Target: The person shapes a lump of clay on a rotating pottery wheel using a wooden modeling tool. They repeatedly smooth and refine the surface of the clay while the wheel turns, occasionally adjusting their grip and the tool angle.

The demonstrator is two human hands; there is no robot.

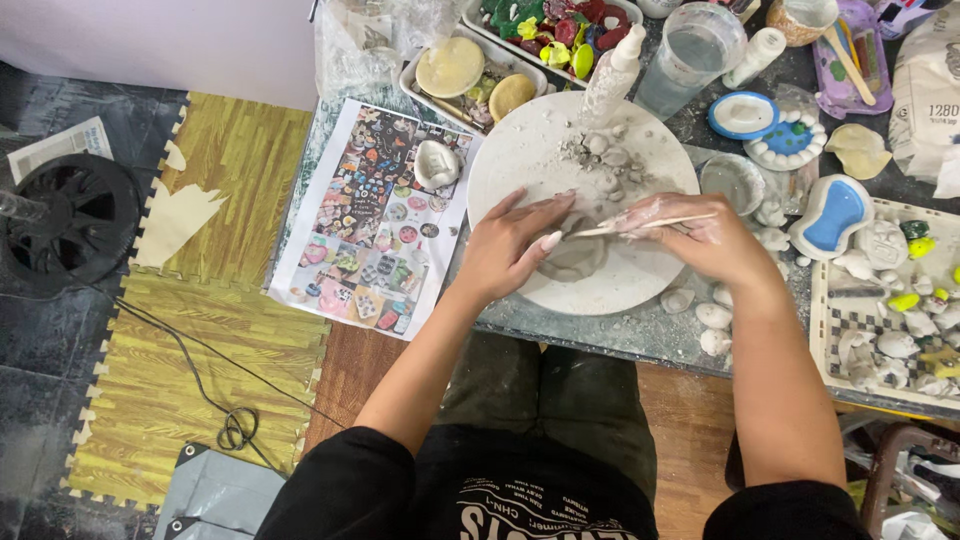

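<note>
While the round white work plate (pixel 520 160) serves as reference, all positions below are given against it. A grey clay piece (pixel 575 258) lies on the near part of the plate, between both hands. Left hand (pixel 510 245): fingers loosely curled and close together, resting on the plate's near-left area, fingertips touching the piece's left edge to steady it. Right hand (pixel 700 238): pinching a thin wooden stick (pixel 655 223) between thumb and fingers; the stick runs roughly level, its tip meeting the top of the piece. Right fingers are coated in pale slip or dust.

Progress, judged from this frame only: the piece already has a shaped, rounded outline, so forming seems largely done; tool work on its surface or edge appears in hand. Small grey clay lumps (pixel 605 155) and crumbs lie on the far part of the plate. Many small white cast shapes (pixel 715 315) sit off the plate's right and near-right rim, unpainted. Blue-lined moulds (pixel 838 212) stand right of the plate. A printed colour reference sheet (pixel 375 215) lies just left of it; a tray of coloured pieces (pixel 560 30) sits beyond its far edge.
</note>
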